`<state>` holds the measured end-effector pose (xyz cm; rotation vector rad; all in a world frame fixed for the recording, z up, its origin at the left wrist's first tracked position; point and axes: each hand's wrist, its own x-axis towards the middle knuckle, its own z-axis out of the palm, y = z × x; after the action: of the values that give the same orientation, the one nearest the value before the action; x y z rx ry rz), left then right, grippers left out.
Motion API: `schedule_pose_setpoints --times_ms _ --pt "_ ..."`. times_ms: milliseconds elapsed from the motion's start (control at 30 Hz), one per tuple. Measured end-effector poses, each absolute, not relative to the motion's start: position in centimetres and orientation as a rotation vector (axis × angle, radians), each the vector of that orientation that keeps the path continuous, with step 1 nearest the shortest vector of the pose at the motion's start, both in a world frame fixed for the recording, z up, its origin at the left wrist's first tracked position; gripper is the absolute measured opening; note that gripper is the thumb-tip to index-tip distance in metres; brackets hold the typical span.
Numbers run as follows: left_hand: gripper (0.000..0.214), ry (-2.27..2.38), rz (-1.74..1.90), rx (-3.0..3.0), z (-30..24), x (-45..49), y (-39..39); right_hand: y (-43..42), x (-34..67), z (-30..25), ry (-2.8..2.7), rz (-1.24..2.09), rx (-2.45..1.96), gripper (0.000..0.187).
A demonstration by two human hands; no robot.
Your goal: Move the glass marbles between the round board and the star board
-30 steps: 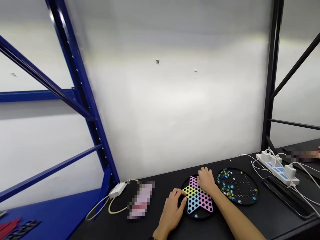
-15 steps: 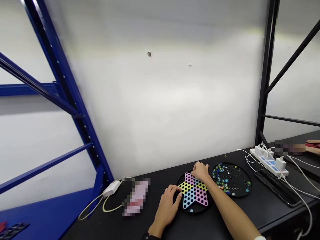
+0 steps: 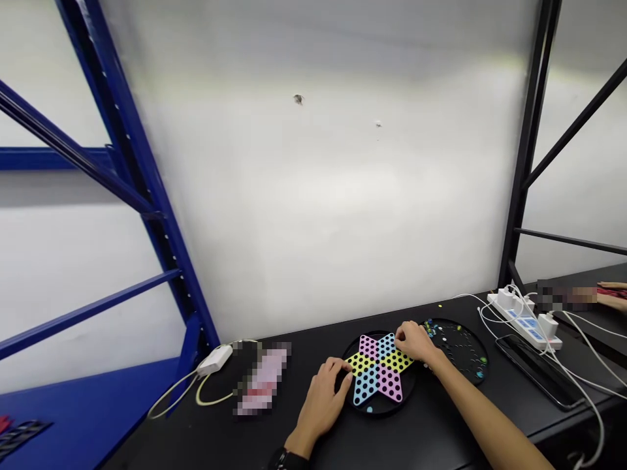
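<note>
A Chinese checkers board with pink, blue and yellow points lies in a round black tray on the table. At its left rim is my left hand, thumb and fingertips closed on the edge by the yellow point. My right hand bends over the upper right of the star, its fingers curled together at the blue and yellow points. Whatever its fingertips hold is hidden. Behind the right hand and forearm, partly covered, is a second round black tray with several glass marbles. A pale blue dot shows at the board's near rim.
On the right are a white power strip with chargers and cables, and a black phone-like slab. A white adapter with its cable and a blurred pink packet lie left. Another person's hand shows far right.
My right hand has moved right, from the pink upper point to the upper right of the star, now covering part of the marble tray. My left hand stays at the board's left rim.
</note>
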<state>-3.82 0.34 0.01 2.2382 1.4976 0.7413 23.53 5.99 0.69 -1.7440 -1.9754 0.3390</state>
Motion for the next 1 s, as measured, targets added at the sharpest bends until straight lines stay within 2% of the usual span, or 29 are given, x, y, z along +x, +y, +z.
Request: schedule_pose_setpoints --times_ms 200,400,700,833,1000 --pt "0.028 1.512 0.726 2.238 0.0 -3.7 0.5 6.6 28.0 -0.9 -1.786 0.307 -1.624 0.029" --pt "0.029 1.521 0.706 2.245 0.3 -3.3 0.3 6.8 34.7 -3.6 -1.718 0.277 -1.808 0.024" --pt "0.027 1.465 0.760 2.449 1.4 -1.9 0.2 6.6 35.7 -6.7 -1.644 0.256 -1.620 0.029" --pt "0.041 1.257 0.580 2.621 2.2 3.3 0.8 6.1 35.9 -6.0 -1.513 0.282 -1.603 0.030" --pt "0.065 1.240 0.231 2.648 0.5 9.9 2.5 5.4 35.6 -5.1 -1.455 0.328 -1.614 0.032"
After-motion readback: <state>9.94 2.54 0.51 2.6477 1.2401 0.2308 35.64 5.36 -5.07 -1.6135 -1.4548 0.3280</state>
